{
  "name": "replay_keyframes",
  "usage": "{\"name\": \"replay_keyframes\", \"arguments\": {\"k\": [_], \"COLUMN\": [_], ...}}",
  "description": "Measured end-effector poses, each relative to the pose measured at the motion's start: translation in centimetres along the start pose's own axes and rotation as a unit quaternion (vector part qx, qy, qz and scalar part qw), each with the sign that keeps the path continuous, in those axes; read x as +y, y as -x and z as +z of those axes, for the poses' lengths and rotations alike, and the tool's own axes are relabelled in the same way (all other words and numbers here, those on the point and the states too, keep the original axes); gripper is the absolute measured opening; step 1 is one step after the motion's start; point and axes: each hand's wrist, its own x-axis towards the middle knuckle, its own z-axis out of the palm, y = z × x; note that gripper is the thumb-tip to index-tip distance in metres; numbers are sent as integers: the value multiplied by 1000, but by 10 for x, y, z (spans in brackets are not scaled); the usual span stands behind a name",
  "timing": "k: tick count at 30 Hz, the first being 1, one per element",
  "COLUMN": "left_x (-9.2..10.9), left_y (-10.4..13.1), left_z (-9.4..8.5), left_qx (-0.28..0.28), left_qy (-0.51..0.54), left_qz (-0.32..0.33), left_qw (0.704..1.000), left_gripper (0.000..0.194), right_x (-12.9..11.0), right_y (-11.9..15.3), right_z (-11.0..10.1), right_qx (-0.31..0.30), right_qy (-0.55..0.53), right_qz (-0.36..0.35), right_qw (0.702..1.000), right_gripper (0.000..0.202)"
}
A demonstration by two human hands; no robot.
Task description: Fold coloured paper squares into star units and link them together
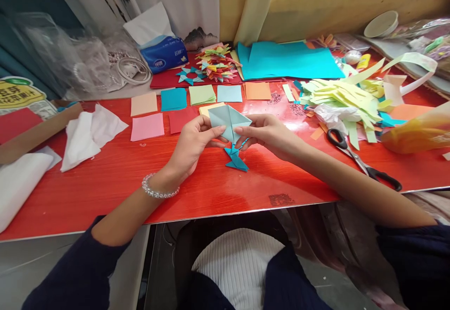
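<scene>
Between both hands, just above the red table, is a light blue sheet of origami paper (225, 118) with crease lines and its right side folded in. My left hand (195, 143) pinches its left lower edge between thumb and fingers. On the right edge, my right hand (269, 134) has thumb and fingers closed on the folded part. Below the paper lies a folded teal paper piece (237, 159) on the table, partly hidden by the fingers. Behind the hands sit stacks of square paper: light blue (229, 94), teal (173, 99), pink (147, 127) and red (181, 118).
Black-handled scissors (362, 160) lie at the right beside a heap of pale green paper strips (341, 99). Folded paper rings (218, 64), large teal sheets (288, 61) and a tissue pack (163, 54) stand at the back. Crumpled tissues (89, 134) are on the left.
</scene>
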Motion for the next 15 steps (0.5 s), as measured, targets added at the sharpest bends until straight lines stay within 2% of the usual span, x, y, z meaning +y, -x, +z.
{"name": "replay_keyframes", "arguments": {"k": [3,7,12,15], "left_x": [-2,-1,-5,-7], "left_y": [0,4,12,13], "left_z": [0,0,1,1], "left_qx": [7,72,135,119], "left_qy": [-28,-134,-323,-386], "left_qz": [21,113,214,267], "left_qw": [999,982,912,875], "left_gripper": [21,22,19,20], "right_x": [1,-2,-5,-4], "right_y": [-1,-1,2,2], "right_z": [0,-1,4,5], "right_qx": [8,6,0,-1], "right_qy": [-11,-21,-44,-39], "right_qz": [16,42,49,44], "right_qw": [1000,999,998,998], "right_gripper": [22,17,14,14]}}
